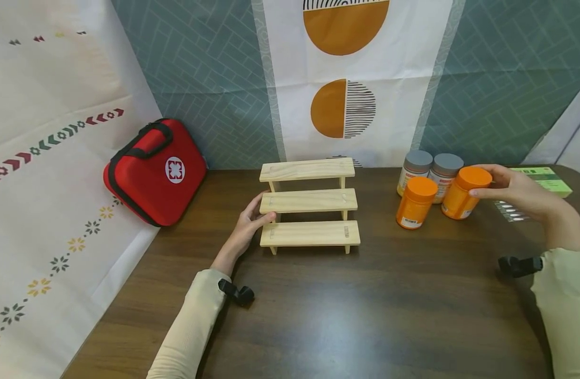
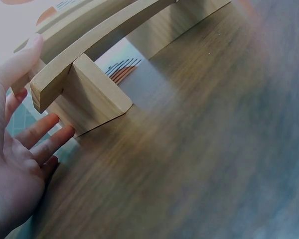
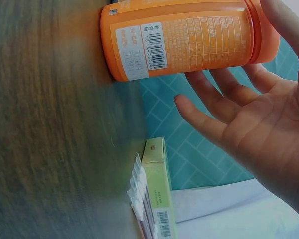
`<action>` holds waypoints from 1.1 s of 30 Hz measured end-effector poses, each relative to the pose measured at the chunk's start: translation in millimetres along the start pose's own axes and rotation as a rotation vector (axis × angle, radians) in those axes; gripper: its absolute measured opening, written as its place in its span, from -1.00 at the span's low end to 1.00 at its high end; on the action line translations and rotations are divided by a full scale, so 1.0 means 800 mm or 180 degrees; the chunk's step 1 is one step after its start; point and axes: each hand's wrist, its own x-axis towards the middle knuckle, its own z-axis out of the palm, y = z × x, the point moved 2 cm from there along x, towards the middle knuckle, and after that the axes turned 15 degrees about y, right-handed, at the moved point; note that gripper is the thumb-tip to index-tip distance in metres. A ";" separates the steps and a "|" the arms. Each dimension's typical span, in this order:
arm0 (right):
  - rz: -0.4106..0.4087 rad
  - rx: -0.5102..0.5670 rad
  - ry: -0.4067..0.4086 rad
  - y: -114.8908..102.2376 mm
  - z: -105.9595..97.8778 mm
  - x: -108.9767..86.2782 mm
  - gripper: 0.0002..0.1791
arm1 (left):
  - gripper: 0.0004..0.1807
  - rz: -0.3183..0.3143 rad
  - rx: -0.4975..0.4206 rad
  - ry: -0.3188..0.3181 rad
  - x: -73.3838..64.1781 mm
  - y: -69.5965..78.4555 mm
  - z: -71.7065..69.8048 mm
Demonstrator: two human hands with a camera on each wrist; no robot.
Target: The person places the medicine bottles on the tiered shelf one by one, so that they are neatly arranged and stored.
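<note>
A three-step wooden display stand (image 1: 309, 200) stands on the table near the back wall. My left hand (image 1: 249, 223) holds its left end; in the left wrist view the thumb (image 2: 27, 59) lies on the end of a step, with fingers beside and under it. On the right, my right hand (image 1: 522, 192) grips an orange bottle (image 1: 460, 197) near its cap, thumb in front and fingers behind. The bottle stands upright in the right wrist view, which is turned sideways. A second orange bottle (image 1: 415, 205) stands to its left, with two grey-capped bottles (image 1: 415, 168) just behind.
A red first-aid case (image 1: 152, 173) leans at the back left. Beyond my right hand lies a green box (image 1: 548, 180), with a clear pack of white-tipped sticks (image 3: 139, 191) beside it. Patterned cloth (image 1: 200, 79) hangs along the back.
</note>
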 end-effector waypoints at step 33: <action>0.0088 -0.0105 0.0138 0.005 0.002 0.004 -0.38 | -0.27 -0.0010 -0.0027 0.0045 0.001 -0.002 -0.001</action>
